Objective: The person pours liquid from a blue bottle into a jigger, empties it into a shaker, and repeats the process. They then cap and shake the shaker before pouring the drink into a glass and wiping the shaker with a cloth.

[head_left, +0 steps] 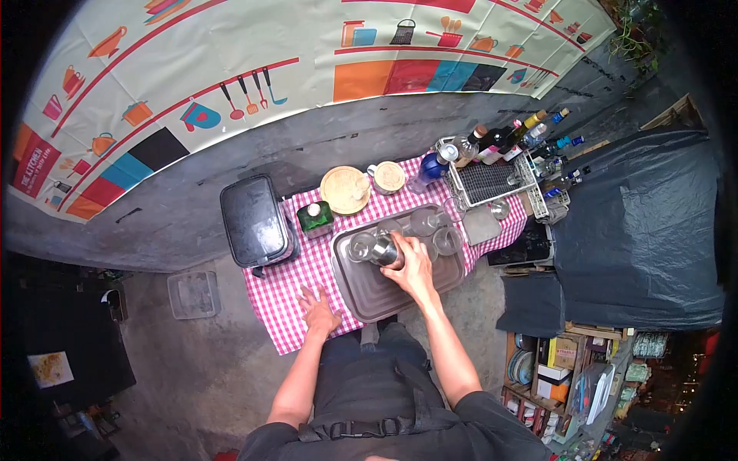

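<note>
My right hand is closed around a shiny dark cup, tilted over the brown tray. Right against the cup's left side is a clear glass. More clear glasses, one at the back and one at the right, stand on the same tray beyond my fingers. My left hand lies with fingers spread on the pink checked tablecloth, left of the tray, holding nothing.
Behind the tray are a green bottle, a round wooden board and a mug. A black lidded bin stands at the left. Several bottles and a wire rack crowd the back right.
</note>
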Demonstrator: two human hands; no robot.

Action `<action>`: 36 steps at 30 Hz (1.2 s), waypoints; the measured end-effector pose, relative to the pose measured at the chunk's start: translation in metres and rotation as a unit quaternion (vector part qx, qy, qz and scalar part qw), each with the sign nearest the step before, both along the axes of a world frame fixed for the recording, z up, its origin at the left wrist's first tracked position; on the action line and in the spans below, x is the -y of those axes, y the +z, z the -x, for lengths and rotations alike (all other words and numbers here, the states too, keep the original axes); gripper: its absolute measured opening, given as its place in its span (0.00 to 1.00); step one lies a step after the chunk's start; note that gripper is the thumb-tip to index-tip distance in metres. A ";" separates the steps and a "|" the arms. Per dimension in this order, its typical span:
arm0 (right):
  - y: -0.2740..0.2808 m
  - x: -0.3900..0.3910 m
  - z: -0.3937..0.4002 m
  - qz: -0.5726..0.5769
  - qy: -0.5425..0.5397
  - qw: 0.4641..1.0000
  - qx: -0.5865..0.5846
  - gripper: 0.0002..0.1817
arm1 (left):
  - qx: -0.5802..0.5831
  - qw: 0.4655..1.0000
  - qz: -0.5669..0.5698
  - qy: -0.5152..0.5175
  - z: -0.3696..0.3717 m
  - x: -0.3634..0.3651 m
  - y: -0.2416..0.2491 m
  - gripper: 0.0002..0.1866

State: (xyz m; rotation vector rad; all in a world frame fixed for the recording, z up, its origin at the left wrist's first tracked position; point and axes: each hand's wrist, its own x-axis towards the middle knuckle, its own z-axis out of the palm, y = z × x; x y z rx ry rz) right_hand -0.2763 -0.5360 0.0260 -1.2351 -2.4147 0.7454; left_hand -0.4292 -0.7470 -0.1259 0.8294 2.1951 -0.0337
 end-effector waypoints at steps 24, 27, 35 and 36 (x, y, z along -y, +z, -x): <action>0.011 -0.023 -0.010 -0.058 -0.065 0.995 0.055 0.54 | 0.013 1.000 -0.003 0.009 0.002 0.001 0.006 0.61; 0.016 -0.025 -0.004 -0.082 -0.049 0.992 0.085 0.52 | 0.008 1.000 -0.011 0.012 0.002 0.002 0.000 0.61; 0.037 -0.028 0.000 -0.103 -0.051 0.987 0.110 0.51 | 0.001 1.000 -0.005 0.001 0.004 0.002 0.002 0.61; 0.040 -0.029 -0.001 -0.109 -0.047 0.988 0.102 0.51 | 0.003 1.000 0.000 0.000 0.004 0.003 0.001 0.61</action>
